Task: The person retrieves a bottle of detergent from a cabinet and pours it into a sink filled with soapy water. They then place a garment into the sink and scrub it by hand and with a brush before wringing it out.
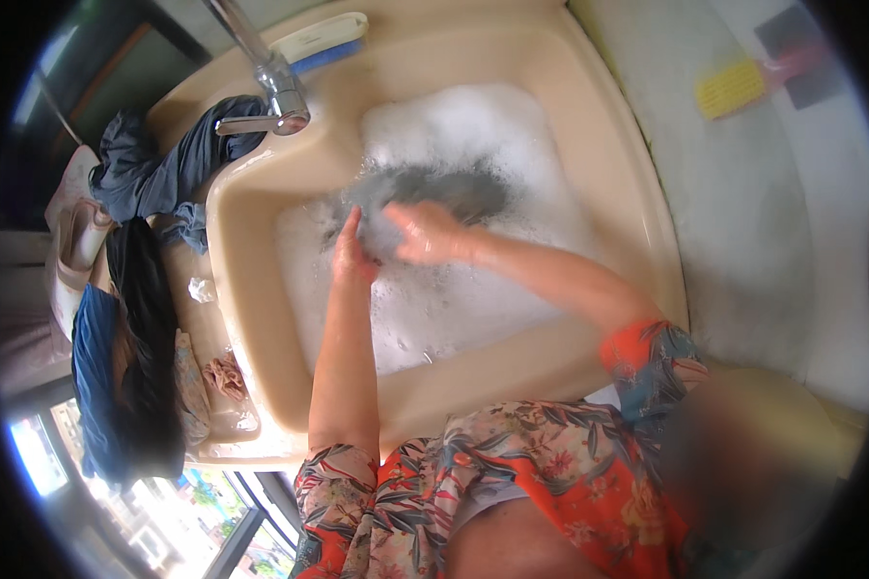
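Note:
A dark grey cloth (471,192) lies partly sunk in the foamy water of a beige wash basin (608,137). Over its near edge is my left hand (353,250), wet, with its fingers pointing away from me. My right hand (429,233) faces it from the right, a short gap between the two, its index finger stretched towards the left. Blurred grey fabric and suds fill that gap, so whether either hand grips the cloth does not show. White suds (456,119) cover much of the water around both hands.
A chrome faucet (282,94) rises at the basin's back left, beside a scrub brush (326,40) with blue bristles. Dark blue-grey garments (166,170), a black cloth (145,282) and a blue cloth (95,376) drape over the left ledge. A yellow-headed brush (731,88) is at the right.

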A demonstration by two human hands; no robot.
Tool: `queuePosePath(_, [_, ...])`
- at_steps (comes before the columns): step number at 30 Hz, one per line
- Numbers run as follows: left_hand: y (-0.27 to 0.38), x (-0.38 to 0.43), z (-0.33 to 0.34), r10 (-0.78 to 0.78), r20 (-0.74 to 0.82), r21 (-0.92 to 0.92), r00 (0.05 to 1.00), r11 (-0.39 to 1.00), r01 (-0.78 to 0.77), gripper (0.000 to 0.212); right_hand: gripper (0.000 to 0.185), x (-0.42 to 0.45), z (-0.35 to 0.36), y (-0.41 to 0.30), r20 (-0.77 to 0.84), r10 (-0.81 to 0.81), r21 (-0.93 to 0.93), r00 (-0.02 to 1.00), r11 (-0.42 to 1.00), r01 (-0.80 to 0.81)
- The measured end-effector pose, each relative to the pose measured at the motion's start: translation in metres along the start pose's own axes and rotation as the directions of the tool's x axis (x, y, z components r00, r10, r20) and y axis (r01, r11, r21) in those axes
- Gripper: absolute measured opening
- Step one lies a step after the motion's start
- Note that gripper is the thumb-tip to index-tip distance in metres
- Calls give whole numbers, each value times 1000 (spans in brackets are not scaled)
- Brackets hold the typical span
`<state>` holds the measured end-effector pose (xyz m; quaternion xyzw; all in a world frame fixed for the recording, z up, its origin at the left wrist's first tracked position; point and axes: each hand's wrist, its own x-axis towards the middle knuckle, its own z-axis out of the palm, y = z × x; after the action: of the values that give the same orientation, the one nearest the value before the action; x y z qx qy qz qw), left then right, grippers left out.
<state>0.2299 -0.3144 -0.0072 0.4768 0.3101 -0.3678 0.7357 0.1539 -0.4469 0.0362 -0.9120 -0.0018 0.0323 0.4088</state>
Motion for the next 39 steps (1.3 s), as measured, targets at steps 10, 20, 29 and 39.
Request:
queuePosePath(10, [16,3,-2,102,147,26,984,994,-106,30,45,14,-13,70,-254,437,126,863,900,-418])
queuePosePath(20, [2,-42,13,19,134,319,991,946,-62,53,39,-8,-11,112,-68,367,-490,928,798,-351])
queuePosePath(29, [-17,-47,14,53,667,-283,743,941,186,74,41,-40,-37,-91,201,-530,-130,824,819,559])
queuePosePath(39, [15,-85,-6,311,320,-312,895,926,-210,34,51,-28,-66,-101,411,-477,484,777,836,258])
